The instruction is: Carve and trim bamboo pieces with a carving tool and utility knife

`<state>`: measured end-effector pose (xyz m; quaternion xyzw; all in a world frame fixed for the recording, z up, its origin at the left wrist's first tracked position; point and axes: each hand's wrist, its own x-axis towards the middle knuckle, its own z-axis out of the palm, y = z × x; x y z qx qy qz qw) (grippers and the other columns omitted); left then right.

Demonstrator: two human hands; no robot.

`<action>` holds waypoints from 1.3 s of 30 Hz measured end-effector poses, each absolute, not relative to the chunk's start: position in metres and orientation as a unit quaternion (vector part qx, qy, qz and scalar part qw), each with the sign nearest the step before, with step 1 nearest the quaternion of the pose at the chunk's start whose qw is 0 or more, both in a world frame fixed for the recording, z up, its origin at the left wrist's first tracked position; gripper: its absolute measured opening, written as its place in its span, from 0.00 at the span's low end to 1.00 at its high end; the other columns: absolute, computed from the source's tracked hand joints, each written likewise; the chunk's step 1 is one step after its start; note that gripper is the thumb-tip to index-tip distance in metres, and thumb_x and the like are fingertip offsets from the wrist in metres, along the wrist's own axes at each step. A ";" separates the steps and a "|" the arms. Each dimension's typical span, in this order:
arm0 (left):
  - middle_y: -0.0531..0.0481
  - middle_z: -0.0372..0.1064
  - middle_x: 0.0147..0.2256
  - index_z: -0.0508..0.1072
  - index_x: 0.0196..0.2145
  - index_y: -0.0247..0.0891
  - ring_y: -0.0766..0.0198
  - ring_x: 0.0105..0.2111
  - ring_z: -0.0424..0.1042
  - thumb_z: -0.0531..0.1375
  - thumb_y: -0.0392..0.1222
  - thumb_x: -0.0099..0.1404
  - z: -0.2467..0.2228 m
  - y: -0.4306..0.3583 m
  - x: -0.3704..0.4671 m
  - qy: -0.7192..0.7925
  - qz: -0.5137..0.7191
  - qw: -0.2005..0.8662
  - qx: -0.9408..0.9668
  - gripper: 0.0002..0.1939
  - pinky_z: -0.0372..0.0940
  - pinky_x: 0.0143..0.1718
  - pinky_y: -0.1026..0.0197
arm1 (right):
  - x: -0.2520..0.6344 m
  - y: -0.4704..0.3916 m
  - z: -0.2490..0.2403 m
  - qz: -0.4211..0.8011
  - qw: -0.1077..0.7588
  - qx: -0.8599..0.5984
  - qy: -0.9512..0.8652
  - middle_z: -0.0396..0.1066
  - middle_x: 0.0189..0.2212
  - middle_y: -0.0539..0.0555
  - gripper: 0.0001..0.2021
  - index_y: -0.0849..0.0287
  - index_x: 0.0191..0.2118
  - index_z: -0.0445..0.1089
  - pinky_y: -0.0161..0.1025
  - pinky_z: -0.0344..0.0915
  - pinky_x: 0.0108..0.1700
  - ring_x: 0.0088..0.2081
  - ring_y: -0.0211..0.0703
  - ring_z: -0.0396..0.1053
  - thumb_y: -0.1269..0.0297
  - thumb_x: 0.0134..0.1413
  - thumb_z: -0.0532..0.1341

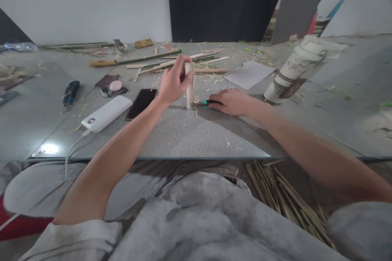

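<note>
My left hand [178, 78] pinches a pale strip of bamboo [190, 94] near its top and holds it upright, its lower end at the table. My right hand [231, 101] lies low over the tabletop, fingers wrapped round the black and green handle of a carving knife [211, 102]. The tool points left, and its thin tip meets or nearly meets the foot of the strip; contact is hard to make out. Thin curled shavings lie around that spot.
A white power bank [107, 114] with a cable, a dark phone [142, 104] and a blue-black folded tool [71, 92] lie to the left. Behind are bamboo strips [171, 63] and a paper sheet [251, 74]. A paper cup [290, 69] stands right; bamboo sticks [288, 200] lie below the table edge.
</note>
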<state>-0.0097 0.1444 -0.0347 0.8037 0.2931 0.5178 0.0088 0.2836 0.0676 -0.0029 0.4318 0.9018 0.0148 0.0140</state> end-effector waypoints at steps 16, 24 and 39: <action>0.59 0.61 0.24 0.72 0.62 0.50 0.62 0.21 0.57 0.57 0.66 0.92 -0.031 0.144 -0.009 0.272 0.505 0.041 0.818 0.20 0.55 0.33 0.55 | 0.290 0.070 -0.001 0.004 0.010 0.452 0.892 0.84 0.41 0.58 0.17 0.49 0.49 0.80 0.48 0.55 0.41 0.41 0.55 0.77 0.48 0.87 0.57; 0.60 0.60 0.24 0.71 0.64 0.49 0.63 0.21 0.54 0.55 0.63 0.93 -0.033 0.145 -0.009 0.266 0.504 0.026 0.821 0.18 0.55 0.34 0.55 | 0.288 0.069 -0.002 0.012 0.008 0.458 0.889 0.86 0.42 0.59 0.19 0.48 0.51 0.82 0.49 0.57 0.42 0.42 0.57 0.79 0.47 0.87 0.57; 0.57 0.72 0.25 0.72 0.67 0.48 0.62 0.21 0.59 0.59 0.53 0.91 -0.033 0.144 -0.012 0.258 0.492 0.025 0.831 0.15 0.54 0.31 0.55 | 0.285 0.063 0.005 0.006 0.047 0.449 0.892 0.88 0.42 0.60 0.21 0.48 0.54 0.85 0.50 0.59 0.43 0.43 0.58 0.81 0.46 0.88 0.56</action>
